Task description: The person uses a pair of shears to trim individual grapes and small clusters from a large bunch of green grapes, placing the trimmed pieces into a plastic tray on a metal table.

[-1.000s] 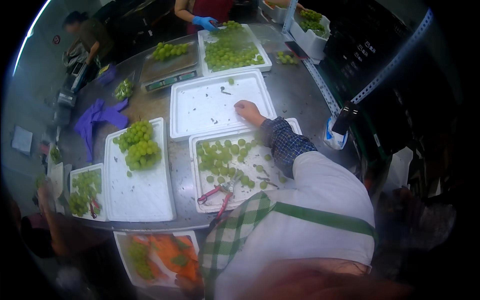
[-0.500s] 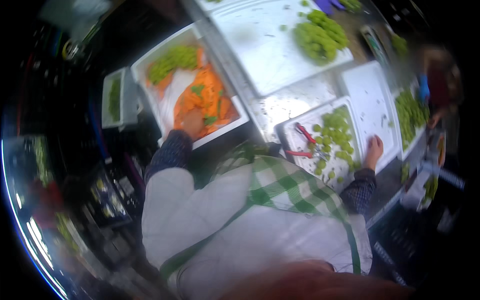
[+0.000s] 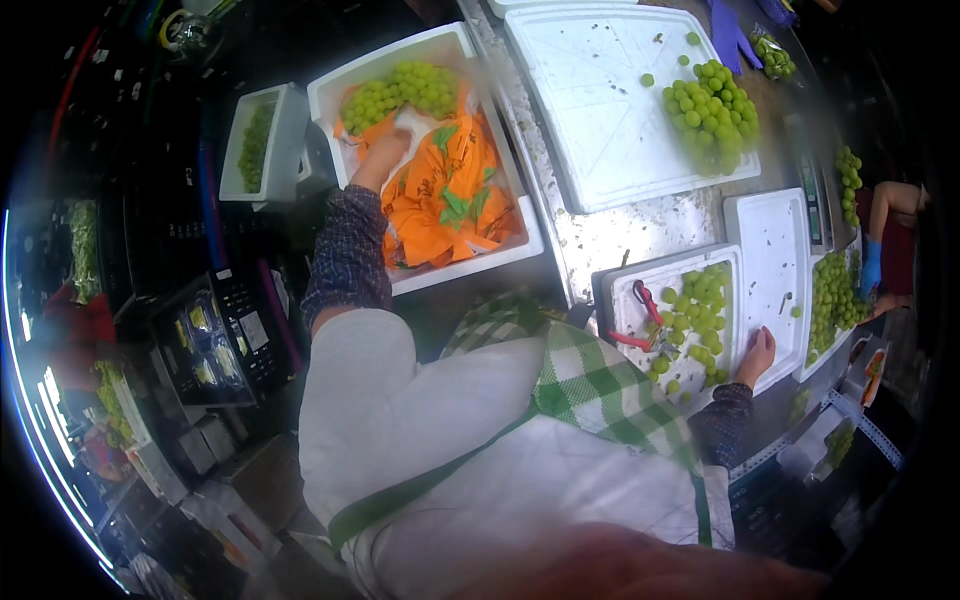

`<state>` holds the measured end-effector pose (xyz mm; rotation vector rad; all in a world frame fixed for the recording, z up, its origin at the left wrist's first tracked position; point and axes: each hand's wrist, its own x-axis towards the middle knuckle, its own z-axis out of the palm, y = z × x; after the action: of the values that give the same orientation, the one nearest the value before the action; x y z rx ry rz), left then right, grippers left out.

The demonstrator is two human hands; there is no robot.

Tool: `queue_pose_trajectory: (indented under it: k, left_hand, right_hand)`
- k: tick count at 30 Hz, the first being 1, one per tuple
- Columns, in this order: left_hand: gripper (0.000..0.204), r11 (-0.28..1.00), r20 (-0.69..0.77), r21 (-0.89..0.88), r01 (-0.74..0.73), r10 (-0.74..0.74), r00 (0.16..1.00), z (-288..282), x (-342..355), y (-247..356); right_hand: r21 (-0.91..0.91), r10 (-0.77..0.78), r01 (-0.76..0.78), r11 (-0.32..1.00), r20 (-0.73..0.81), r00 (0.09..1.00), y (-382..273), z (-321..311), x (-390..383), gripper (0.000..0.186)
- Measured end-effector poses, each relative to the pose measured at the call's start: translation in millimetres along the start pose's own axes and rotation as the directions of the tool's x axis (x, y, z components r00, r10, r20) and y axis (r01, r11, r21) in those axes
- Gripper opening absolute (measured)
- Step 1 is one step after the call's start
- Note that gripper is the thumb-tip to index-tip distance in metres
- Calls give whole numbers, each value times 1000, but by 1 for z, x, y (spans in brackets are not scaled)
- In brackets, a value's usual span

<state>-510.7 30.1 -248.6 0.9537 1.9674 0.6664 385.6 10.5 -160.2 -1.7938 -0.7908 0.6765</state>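
On a shiny metal table, white trays, grapes; leftward, black crate

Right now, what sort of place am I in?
Probably a grape-packing workroom: loose green grapes and red-handled snips share a white tray, while a white box holds green bunches and orange wrapping.

Metal table: large white tray and loose-grape tray along near edge; narrow white tray and purple glove toward far edge.
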Motion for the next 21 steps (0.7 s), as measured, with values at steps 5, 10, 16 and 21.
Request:
queue_pose_trajectory:
  k: [5,10,16,21]
  left_hand:
    - [72,734,-254,-635,-242,97,962,6,26,45]
    - [79,178,-32,-984,22,-291,956,47,18,107]
    - [67,-10,-140,-990,-143,-123,982,83,45,84]
    - [68,3,4,-1000,5,-277,961,79,48,83]
  right_hand:
    - [-61,-31,32,998,20,999,2,1,-1,21]
    - [-52,-53,54,997,21,998,5,0,0,21]
    - [-83,-70,71,994,16,997,6,0,-2,21]
    - [-139,-79,79,987,7,997,1,3,-9,20]
